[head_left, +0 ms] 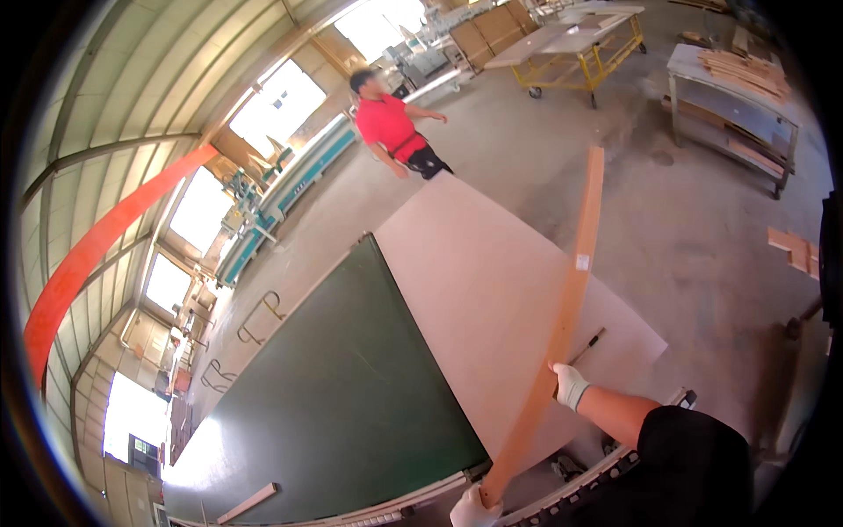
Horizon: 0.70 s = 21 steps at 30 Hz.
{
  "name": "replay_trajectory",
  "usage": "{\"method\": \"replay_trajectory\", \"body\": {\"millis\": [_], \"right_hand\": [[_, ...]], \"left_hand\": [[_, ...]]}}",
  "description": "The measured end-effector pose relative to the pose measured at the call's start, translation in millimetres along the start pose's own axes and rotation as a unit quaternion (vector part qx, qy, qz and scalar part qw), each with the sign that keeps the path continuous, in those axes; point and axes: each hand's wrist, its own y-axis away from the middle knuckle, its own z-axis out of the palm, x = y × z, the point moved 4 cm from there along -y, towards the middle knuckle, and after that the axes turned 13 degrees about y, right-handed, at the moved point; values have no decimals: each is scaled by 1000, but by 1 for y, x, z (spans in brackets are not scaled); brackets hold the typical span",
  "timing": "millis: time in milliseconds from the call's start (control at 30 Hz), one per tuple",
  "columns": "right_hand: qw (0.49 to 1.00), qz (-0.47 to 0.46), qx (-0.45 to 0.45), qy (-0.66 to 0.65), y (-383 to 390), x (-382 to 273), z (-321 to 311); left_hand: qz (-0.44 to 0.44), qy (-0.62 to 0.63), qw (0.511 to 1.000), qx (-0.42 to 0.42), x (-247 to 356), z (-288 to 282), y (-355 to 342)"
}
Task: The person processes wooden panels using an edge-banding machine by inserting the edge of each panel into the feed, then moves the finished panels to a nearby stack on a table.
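Note:
My right hand (569, 385), in a white glove, grips a long light wooden batten (571, 299) partway along it. My left hand (474, 505), also gloved, holds the batten's near end at the lower edge of the view. The batten slants away from me over a pale sheet panel (474, 290), with a small label on its far half. The panel lies beside a dark green tabletop (316, 369). A slim black pen-like tool (587, 345) lies on the panel just right of the batten. A short wooden strip (248, 502) rests on the green surface at lower left.
A person in a red shirt (385, 127) stands beyond the panel's far corner. Behind are a teal machine (290, 184), a yellow wheeled cart (580, 61) and a metal trolley with boards (729, 75). Wood pieces (795, 250) show at right; bent metal handles (259, 316) stand past the table.

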Motion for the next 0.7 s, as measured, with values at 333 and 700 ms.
{"method": "replay_trajectory", "body": {"millis": [333, 700], "right_hand": [[999, 0, 16, -50, 66, -27, -7], [961, -183, 155, -137, 153, -64, 22]], "left_hand": [[141, -54, 987, 56, -19, -10, -6], [293, 16, 953, -71, -29, -51, -157]]}}
